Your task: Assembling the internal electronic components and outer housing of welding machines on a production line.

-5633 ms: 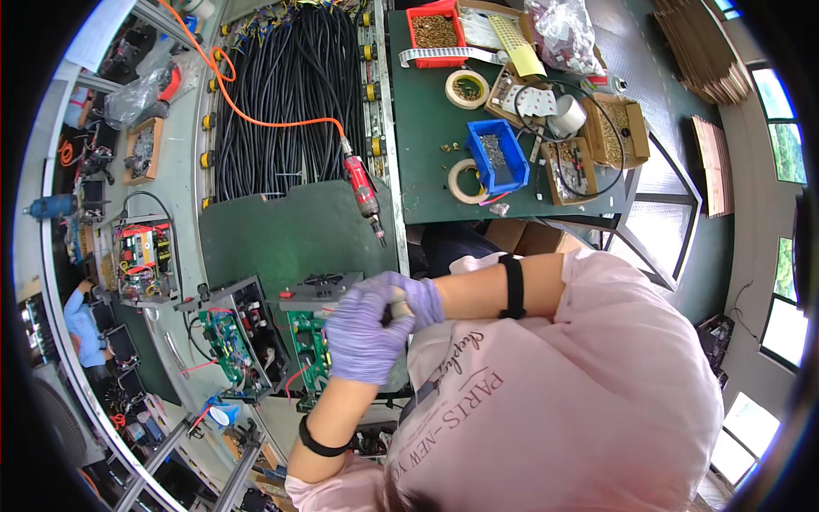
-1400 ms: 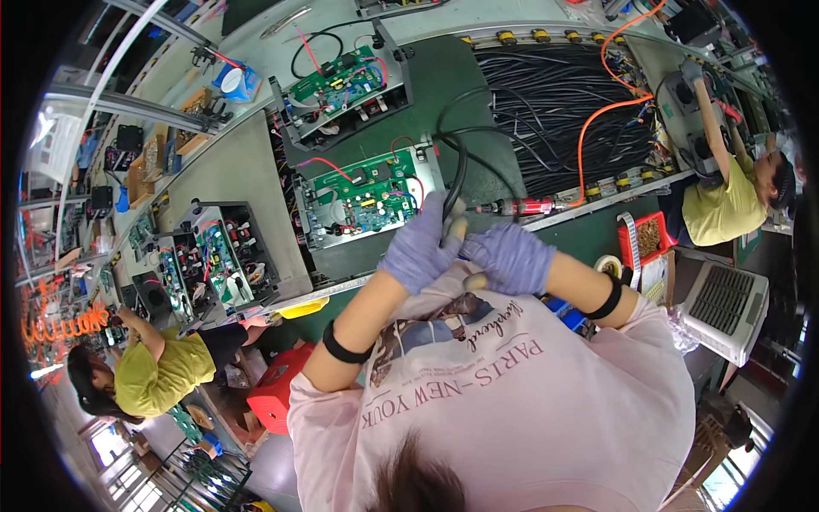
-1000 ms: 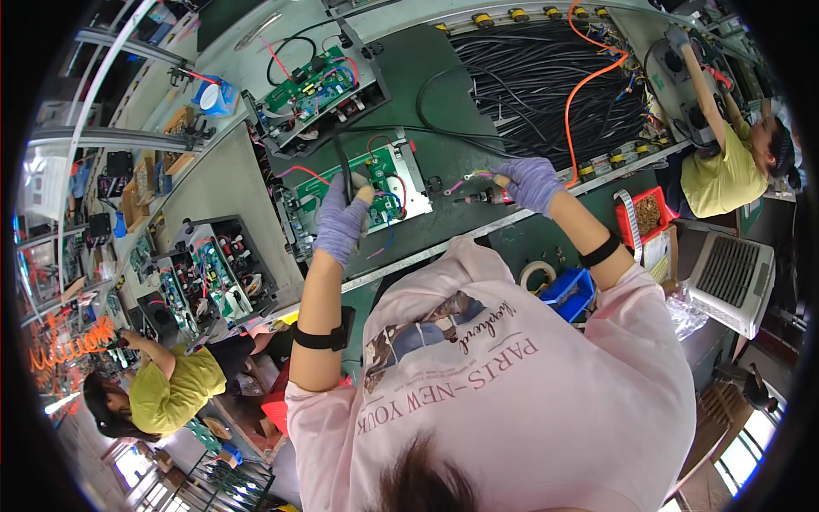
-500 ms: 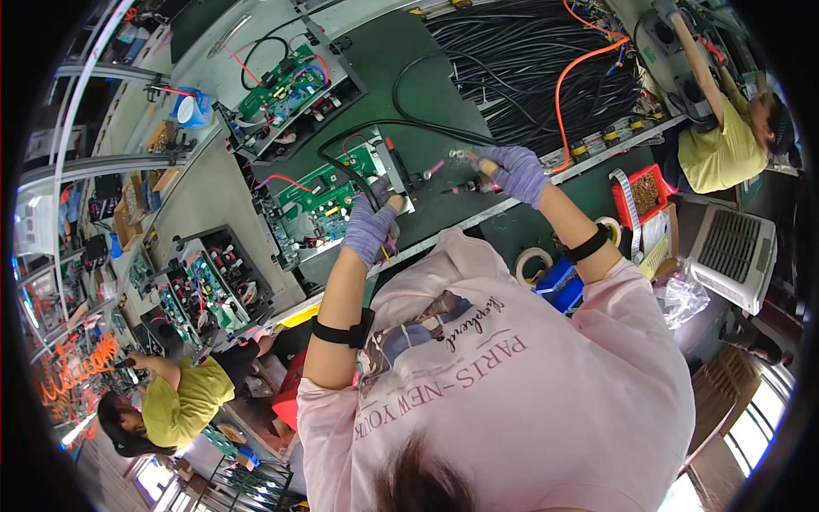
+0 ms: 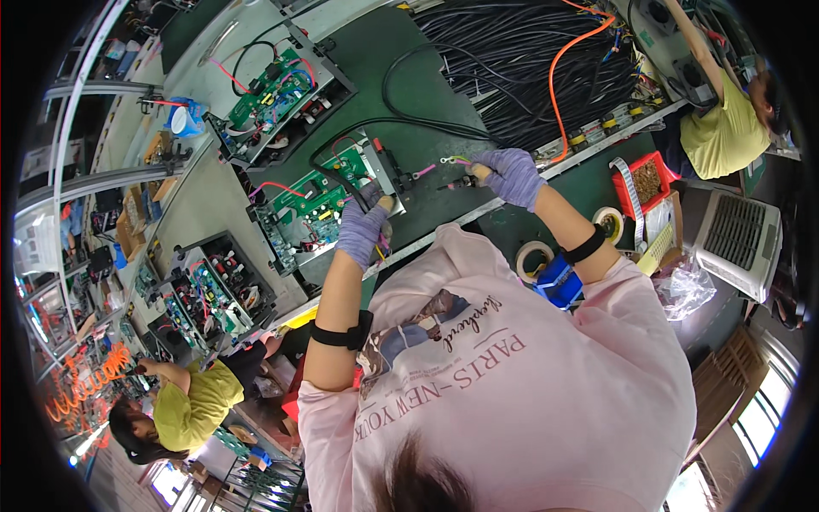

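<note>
Black cable (image 5: 439, 125) bowed between my hands.
Left hand (image 5: 364, 229) grips it by the green board (image 5: 316, 209); right hand (image 5: 510, 177) pinches the leftward-pointing end.

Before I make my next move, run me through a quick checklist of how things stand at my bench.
1. Both hands gloved: ok, left hand and right hand are in purple.
2. Left hand gripping the black cable: ok, held beside the green circuit board.
3. Right hand holding the lug-tipped wires: ok, their ends stick out past it.
4. Black cable free of slack: not ok, it curves across the bench top.
5. Driver clear of right hand: cannot tell, only its tip end shows beside the hand.
</note>
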